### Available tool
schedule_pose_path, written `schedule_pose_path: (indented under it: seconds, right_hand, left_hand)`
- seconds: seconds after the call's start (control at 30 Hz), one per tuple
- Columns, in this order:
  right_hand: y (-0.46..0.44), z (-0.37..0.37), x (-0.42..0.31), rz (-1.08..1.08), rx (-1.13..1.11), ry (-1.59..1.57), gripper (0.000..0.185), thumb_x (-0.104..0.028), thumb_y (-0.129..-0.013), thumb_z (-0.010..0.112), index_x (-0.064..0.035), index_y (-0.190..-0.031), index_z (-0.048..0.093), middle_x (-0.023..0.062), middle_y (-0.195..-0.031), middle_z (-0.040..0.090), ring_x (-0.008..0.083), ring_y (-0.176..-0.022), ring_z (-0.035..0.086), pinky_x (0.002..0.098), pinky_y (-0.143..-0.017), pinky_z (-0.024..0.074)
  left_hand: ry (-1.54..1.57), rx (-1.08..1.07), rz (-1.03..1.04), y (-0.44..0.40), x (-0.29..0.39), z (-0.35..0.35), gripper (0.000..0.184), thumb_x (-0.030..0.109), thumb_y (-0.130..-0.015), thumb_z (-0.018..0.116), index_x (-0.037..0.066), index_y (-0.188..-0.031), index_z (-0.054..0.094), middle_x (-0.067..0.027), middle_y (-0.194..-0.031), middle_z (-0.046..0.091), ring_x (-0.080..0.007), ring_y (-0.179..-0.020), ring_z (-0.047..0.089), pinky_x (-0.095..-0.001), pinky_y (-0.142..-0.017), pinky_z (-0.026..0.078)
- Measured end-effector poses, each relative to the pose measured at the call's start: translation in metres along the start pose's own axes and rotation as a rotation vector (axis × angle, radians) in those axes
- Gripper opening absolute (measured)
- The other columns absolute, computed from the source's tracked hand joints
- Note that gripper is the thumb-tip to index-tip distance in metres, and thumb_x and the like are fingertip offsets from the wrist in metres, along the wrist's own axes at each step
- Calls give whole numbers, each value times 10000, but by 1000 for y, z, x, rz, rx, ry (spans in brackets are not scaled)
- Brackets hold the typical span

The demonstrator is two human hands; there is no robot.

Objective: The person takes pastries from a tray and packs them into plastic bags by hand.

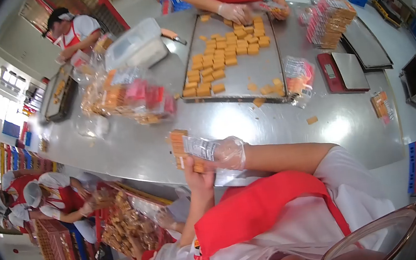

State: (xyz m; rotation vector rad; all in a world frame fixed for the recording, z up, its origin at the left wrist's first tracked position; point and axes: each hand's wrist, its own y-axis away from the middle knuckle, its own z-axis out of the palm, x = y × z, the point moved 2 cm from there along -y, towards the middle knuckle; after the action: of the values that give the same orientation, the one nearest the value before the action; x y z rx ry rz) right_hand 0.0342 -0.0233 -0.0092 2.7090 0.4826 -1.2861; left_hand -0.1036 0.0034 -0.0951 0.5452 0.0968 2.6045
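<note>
A clear plastic bag of orange-brown square pieces (180, 147) is held up over the near edge of the steel table. My left hand (201, 175), bare, grips the bag from below. My right hand (229, 153), in a clear plastic glove, has its fingers on the bag's labelled side. Beyond them lies a metal tray (243, 80) with many square pieces (229, 51) spread over it. A loose piece (312, 120) lies on the steel table (238, 120), right of my hands.
Filled bags (130, 98) are heaped at the left, near a plastic tub (136, 44). More bags (330, 19) stand stacked at the right, beside a red scale (336, 72). Across the table a co-worker's gloved hand (234, 13) reaches over the tray. Other workers stand at the lower left.
</note>
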Motion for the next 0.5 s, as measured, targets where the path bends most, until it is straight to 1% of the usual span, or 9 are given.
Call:
schedule_pose_path:
  seconds: [0.07, 0.13, 0.2, 0.23, 0.27, 0.3, 0.4, 0.47, 0.5]
  right_hand:
    - [0, 5, 3, -60, 62, -36, 502, -438, -828, 440, -135, -1227, 404, 143, -1024, 563, 286, -901, 568, 358, -755, 457]
    - [-3, 5, 4, -1, -39, 25, 489, -426, -835, 434, -127, -1221, 404, 133, -977, 578, 285, -836, 584, 358, -717, 468]
    - [-9, -1, 1, 107, -154, 135, 422, -395, -852, 420, -120, -1170, 454, 129, -938, 585, 282, -764, 594, 347, -663, 479]
    - [-11, -3, -1, 113, -216, 211, 402, -394, -855, 413, -125, -1146, 476, 129, -929, 587, 275, -766, 594, 346, -665, 478]
    - [-13, -6, -3, 116, -276, 288, 384, -394, -858, 407, -130, -1122, 498, 128, -920, 589, 269, -768, 594, 344, -668, 477]
    - [-15, -9, -4, 116, -337, 363, 370, -393, -861, 401, -135, -1098, 520, 128, -911, 590, 262, -771, 593, 342, -671, 476]
    - [-10, -26, 3, -196, -497, 386, 319, -365, -849, 452, -124, -1018, 576, 111, -886, 602, 226, -765, 597, 322, -690, 473]
    - [-6, -54, 21, -346, -198, -212, 252, -301, -819, 534, -115, -977, 595, 91, -893, 605, 193, -785, 590, 300, -712, 466]
    - [-9, -71, 41, -250, -70, -240, 232, -265, -801, 559, -106, -965, 598, 84, -916, 598, 193, -807, 581, 290, -717, 464]
  left_hand:
    - [74, -24, -7, 1, 0, 2, 411, 215, -830, 498, 63, -1201, 408, -103, -1155, 506, -265, -1041, 499, -419, -909, 396]
    - [165, -95, -20, -1, 2, -8, 444, 238, -829, 513, 64, -1219, 393, -116, -1197, 481, -273, -1082, 474, -441, -941, 366]
    - [186, -42, -26, -2, 0, -10, 447, 224, -817, 536, 69, -1213, 399, -98, -1186, 493, -261, -1086, 475, -429, -941, 372]
    - [193, -19, -30, -3, 0, -10, 449, 217, -811, 547, 71, -1210, 403, -89, -1180, 499, -256, -1088, 476, -424, -941, 374]
    - [227, -96, -47, -3, 0, -14, 479, 270, -826, 536, 67, -1231, 381, -103, -1190, 489, -276, -1110, 451, -463, -971, 328]
    - [178, -91, -55, -4, -1, -13, 475, 255, -814, 551, 72, -1224, 394, -93, -1191, 491, -264, -1108, 455, -448, -971, 332]
    - [98, -78, -29, -1, 5, -9, 471, 223, -788, 583, 80, -1207, 422, -73, -1192, 497, -239, -1106, 461, -419, -976, 332]
    - [140, -100, 39, 0, 8, -5, 471, 216, -783, 588, 79, -1204, 425, -75, -1191, 498, -239, -1113, 455, -422, -986, 317]
    - [158, -95, 54, 0, 9, -4, 471, 212, -782, 588, 79, -1203, 427, -76, -1191, 497, -240, -1114, 454, -423, -989, 311]
